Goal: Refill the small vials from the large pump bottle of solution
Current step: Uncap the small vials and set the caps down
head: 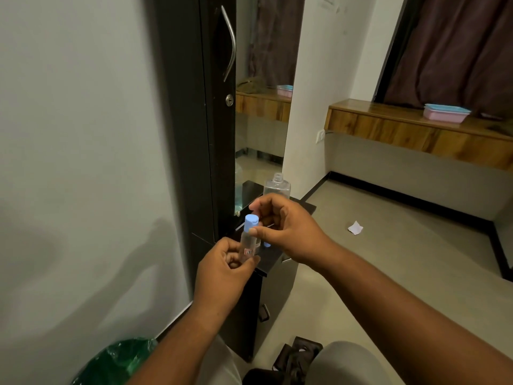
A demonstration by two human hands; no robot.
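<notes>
My left hand [226, 269] grips the lower part of a small clear vial [248, 243] with a red-and-white label, holding it upright above the dark cabinet top [270, 263]. The vial's light blue cap [251, 220] sits on its neck, and the fingertips of my right hand [280, 230] pinch beside it. Behind my right hand stands the large clear bottle [276, 186], its neck uncovered and the pump head off. Another light blue cap [267, 244] peeks out below my right palm. The pump itself is mostly hidden; a thin tube shows near the cap.
A tall dark cupboard [194, 120] with a metal handle and a mirror [261, 107] rises behind the cabinet. A wooden ledge [416, 126] at the right carries a pink box with a blue lid [445, 113]. A green bag [122, 362] lies bottom left; paper scrap [355, 227] on the floor.
</notes>
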